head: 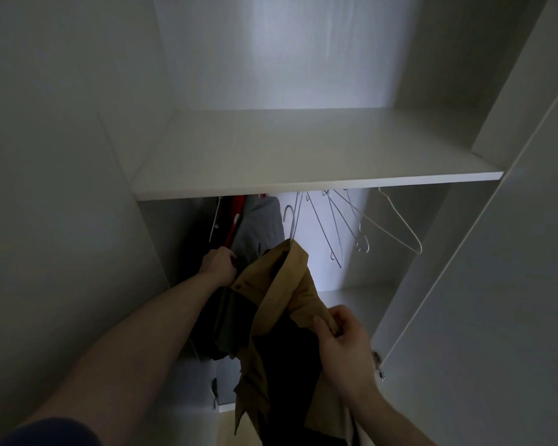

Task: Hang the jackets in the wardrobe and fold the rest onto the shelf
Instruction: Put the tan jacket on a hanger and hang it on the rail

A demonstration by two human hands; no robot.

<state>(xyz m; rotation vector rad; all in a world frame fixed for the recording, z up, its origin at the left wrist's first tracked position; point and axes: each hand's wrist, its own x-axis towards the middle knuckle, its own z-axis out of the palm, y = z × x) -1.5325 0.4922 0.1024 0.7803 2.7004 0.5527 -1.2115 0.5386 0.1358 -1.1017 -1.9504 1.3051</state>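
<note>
Tan jacket [287, 294] below shelf [303, 156], unhung; right hand [339, 336] pinches it, left hand [218, 263] grips hung clothes [258, 220]; shelf bare.

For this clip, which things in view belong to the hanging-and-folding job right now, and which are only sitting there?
In the job:
tan jacket, on a wire hanger
right hand, pinching the tan jacket's edge
left hand, at the hung clothes
shelf, meant for folded items

Only sitting there:
empty wire hangers under the shelf
grey garment, already hung
red item beside it
door hinge
</note>
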